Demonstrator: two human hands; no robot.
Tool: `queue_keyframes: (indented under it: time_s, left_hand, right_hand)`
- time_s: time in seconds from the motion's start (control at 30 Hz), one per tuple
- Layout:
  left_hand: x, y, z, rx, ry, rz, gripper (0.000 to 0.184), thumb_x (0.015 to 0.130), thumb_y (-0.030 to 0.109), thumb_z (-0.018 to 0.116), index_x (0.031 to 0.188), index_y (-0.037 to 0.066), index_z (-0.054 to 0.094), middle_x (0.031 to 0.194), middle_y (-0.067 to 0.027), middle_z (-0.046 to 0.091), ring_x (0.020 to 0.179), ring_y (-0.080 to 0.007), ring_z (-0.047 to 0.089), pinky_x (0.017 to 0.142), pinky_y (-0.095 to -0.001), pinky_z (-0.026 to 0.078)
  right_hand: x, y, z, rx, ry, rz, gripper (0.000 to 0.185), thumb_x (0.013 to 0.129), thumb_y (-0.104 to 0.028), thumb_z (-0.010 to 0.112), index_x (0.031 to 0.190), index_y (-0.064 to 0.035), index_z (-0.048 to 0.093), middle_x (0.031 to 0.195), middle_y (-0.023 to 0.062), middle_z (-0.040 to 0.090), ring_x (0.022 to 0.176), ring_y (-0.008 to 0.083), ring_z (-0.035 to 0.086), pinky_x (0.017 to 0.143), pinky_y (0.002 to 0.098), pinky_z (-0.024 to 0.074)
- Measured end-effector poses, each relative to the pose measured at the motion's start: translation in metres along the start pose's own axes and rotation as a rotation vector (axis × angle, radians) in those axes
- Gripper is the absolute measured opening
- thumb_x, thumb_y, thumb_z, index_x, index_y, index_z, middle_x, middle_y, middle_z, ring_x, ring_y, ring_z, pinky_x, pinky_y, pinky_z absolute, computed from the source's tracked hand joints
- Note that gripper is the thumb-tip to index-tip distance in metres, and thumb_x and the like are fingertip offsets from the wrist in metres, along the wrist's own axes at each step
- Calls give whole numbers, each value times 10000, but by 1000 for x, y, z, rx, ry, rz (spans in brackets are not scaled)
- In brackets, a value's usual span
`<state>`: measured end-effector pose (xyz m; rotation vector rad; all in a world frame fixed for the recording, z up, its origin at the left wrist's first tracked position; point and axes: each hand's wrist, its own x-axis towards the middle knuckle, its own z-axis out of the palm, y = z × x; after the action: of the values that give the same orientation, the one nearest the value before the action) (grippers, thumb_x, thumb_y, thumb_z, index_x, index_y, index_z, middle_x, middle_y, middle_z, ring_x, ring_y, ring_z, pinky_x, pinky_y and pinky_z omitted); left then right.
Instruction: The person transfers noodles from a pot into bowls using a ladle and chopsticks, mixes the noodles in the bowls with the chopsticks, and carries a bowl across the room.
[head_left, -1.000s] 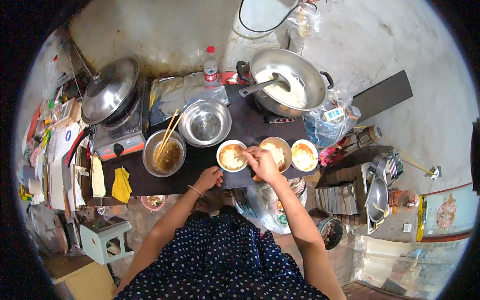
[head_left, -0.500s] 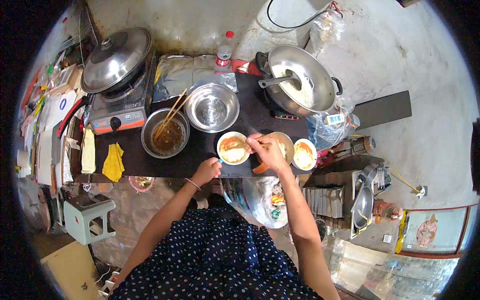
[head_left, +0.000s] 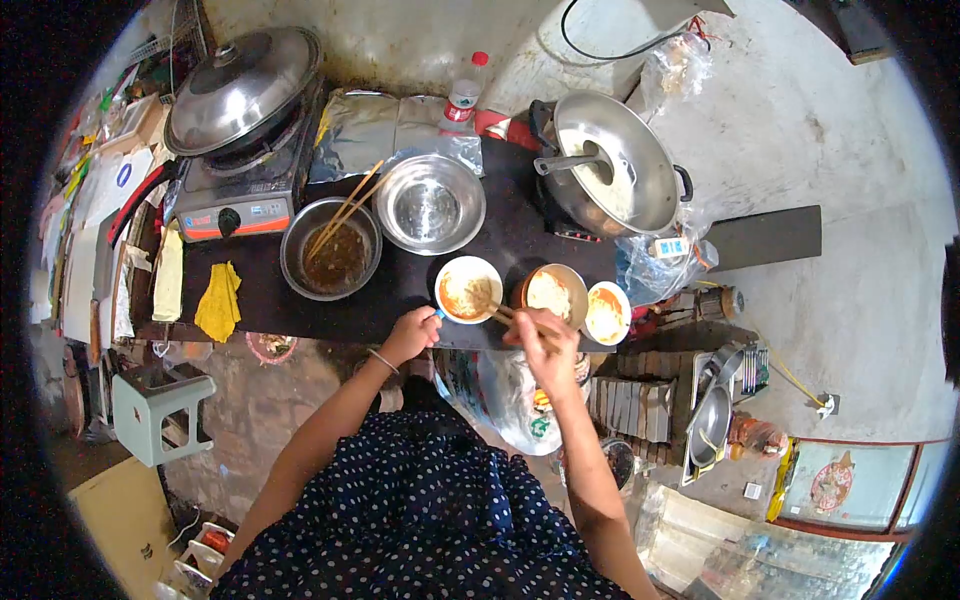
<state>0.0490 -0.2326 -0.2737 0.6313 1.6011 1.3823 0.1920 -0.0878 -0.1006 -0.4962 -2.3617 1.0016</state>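
My left hand (head_left: 413,333) grips the blue handle of a white cup (head_left: 468,290) holding pale food in reddish sauce. Closed round brown chopsticks (head_left: 503,311), my right hand (head_left: 545,346) is just right of the cup, with the chopstick tips in the food. Beside it are an orange-brown bowl (head_left: 553,297) and a white cup (head_left: 607,313), both with similar food. To the left, a metal bowl (head_left: 331,248) of brown liquid has another pair of chopsticks resting in it, next to an empty-looking steel basin (head_left: 430,205).
A lidded wok (head_left: 243,90) sits on a gas stove (head_left: 240,195) at the left. A large steel pot (head_left: 615,160) with a ladle stands at the back right. Near the wall is a plastic bottle (head_left: 462,100). A yellow cloth (head_left: 218,303) hangs at the front edge.
The view has shifted, so the table sits higher. My right hand has moved down and back from the cup, showing more of the chopsticks. My left hand keeps its hold on the handle.
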Motion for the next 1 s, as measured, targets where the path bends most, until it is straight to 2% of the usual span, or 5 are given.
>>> queue_keyframes:
  time_s: [0.03, 0.33, 0.47, 0.67, 1.0]
  left_hand:
    - [0, -2, 1, -1, -2, -3, 254, 887, 222, 418, 839, 0, 532, 632, -48, 541, 532, -116, 512, 510, -252, 453]
    - [-3, 5, 3, -30, 68, -44, 207, 858, 197, 448, 801, 18, 536, 608, -60, 554, 505, -126, 528, 497, -259, 452]
    - [0, -2, 2, -32, 25, -62, 205, 886, 181, 428, 809, 17, 523, 646, -55, 550, 545, -114, 525, 515, -252, 463]
    - [0, 2, 4, -8, 47, -60, 211, 878, 189, 435, 800, 15, 525, 645, -48, 554, 550, -111, 527, 518, -248, 458]
    - [-4, 12, 3, 33, 40, -85, 231, 862, 207, 423, 798, 12, 529, 638, -64, 561, 540, -126, 531, 519, -260, 454]
  right_hand:
    - [-7, -11, 12, 201, -28, 226, 156, 842, -82, 562, 797, 55, 622, 754, 98, 627, 605, 140, 607, 567, 250, 488]
    - [0, 3, 30, -255, -238, -341, 93, 755, -45, 624, 811, 6, 569, 758, 135, 601, 622, 274, 597, 530, 320, 487]
    - [0, 19, 22, -258, -63, -247, 81, 790, -70, 586, 818, 5, 580, 757, 138, 605, 606, 260, 598, 548, 330, 494]
    - [-8, 65, 44, 618, 364, 627, 230, 889, -166, 499, 868, 61, 537, 729, 130, 615, 535, 188, 608, 461, 266, 518]
    - [22, 26, -4, 439, 261, 499, 255, 891, -170, 504, 868, 77, 563, 670, 87, 589, 524, 148, 592, 470, 247, 496]
